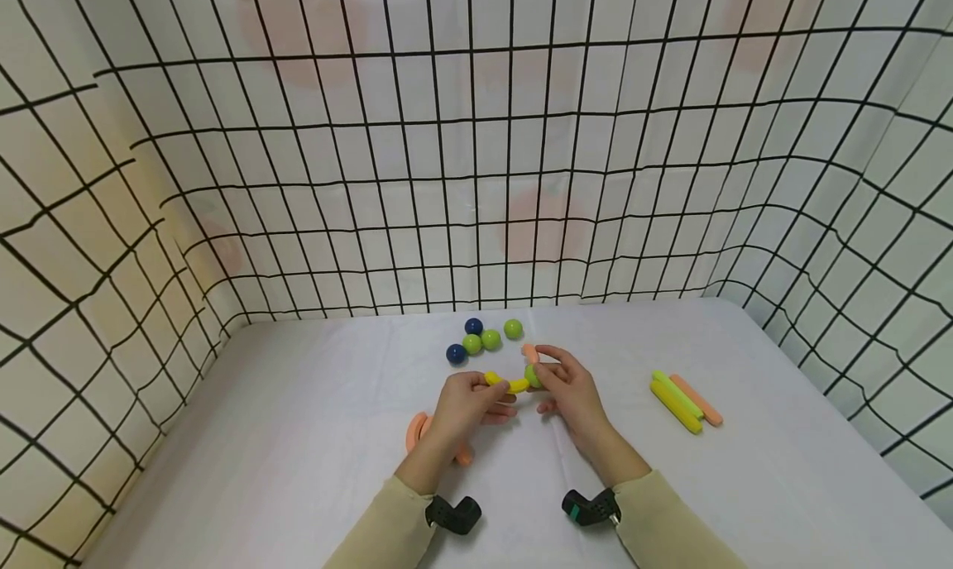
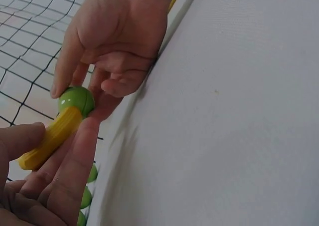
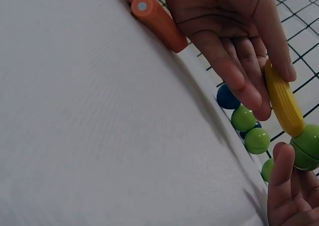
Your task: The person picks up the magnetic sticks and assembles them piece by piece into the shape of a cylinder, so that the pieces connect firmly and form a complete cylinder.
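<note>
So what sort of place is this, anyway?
It looks like a small booth for filming tabletop handwork, though I can't be sure: a white-covered table, black-gridded pale walls on three sides, and black devices worn on both wrists.

Yellow stick (image 2: pixel 56 137), green ball (image 2: pixel 76 98), navy balls (image 1: pixel 456 354), black-gridded backdrop (image 1: pixel 491 154)

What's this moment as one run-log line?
left hand: pinches curved yellow stick | right hand: holds green ball | contact: stick end touches ball | loose balls: beyond hands, on table
</note>
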The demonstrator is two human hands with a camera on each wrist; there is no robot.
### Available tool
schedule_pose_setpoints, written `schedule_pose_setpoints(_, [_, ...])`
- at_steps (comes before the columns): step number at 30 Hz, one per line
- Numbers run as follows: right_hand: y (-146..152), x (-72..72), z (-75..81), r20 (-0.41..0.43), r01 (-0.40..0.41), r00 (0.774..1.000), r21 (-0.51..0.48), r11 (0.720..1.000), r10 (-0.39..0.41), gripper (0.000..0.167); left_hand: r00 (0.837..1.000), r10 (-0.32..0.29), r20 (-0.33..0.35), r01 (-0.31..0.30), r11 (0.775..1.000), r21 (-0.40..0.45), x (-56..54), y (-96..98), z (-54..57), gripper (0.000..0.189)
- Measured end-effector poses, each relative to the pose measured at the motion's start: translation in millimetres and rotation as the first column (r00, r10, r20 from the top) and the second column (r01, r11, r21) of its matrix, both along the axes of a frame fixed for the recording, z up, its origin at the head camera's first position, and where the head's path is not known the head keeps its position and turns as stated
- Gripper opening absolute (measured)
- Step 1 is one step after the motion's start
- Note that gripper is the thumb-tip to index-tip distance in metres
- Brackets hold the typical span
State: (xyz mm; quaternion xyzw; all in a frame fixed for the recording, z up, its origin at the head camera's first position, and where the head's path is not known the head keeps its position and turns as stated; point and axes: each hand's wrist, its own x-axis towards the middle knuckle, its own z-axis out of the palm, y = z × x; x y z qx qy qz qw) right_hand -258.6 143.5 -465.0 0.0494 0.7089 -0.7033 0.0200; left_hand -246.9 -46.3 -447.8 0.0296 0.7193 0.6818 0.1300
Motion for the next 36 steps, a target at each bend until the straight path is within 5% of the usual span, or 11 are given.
schedule_pose_setpoints(6, [0,-0.1,0.1,0.003,-0.01,1.0,-0.009,1.0,0.01,0.038,0.999,-0.037,-0.01,0.036,0.999,-0.035,1.1,-2.6,1.3,0.032])
schedule_pose_setpoints(16, [7,-0.1,3.8,0.056,-0.056,0.998,0.278,0.959,0.042,0.04,0.999,-0.042,0.006,0.042,0.983,-0.178,1.5,-5.2,2.1,0.024])
schedule_pose_setpoints(21, [10,-0.4,5.2,0.009,-0.047,0.999,0.494,0.868,0.049,0.039,0.999,-0.038,-0.005,0.035,0.965,-0.261,2.2,-4.9,2.4,0.02])
schedule_pose_setpoints(28, [12,-13.4,7.4,-0.051,0.008,0.998,0.712,0.702,0.04,0.048,0.998,-0.063,-0.004,0.059,0.959,-0.277,1.0,-4.4,2.3,0.018])
schedule_pose_setpoints(30, [11,-19.4,8.7,-0.056,0.009,0.997,0.721,0.693,0.045,0.05,0.998,-0.062,-0.008,0.058,0.96,-0.274,0.9,-4.9,3.0,0.018])
schedule_pose_setpoints(36, [12,-29.9,8.1,-0.038,-0.006,0.998,0.678,0.735,0.043,0.034,0.997,-0.074,-0.009,0.069,0.965,-0.251,0.7,-4.5,1.1,0.018])
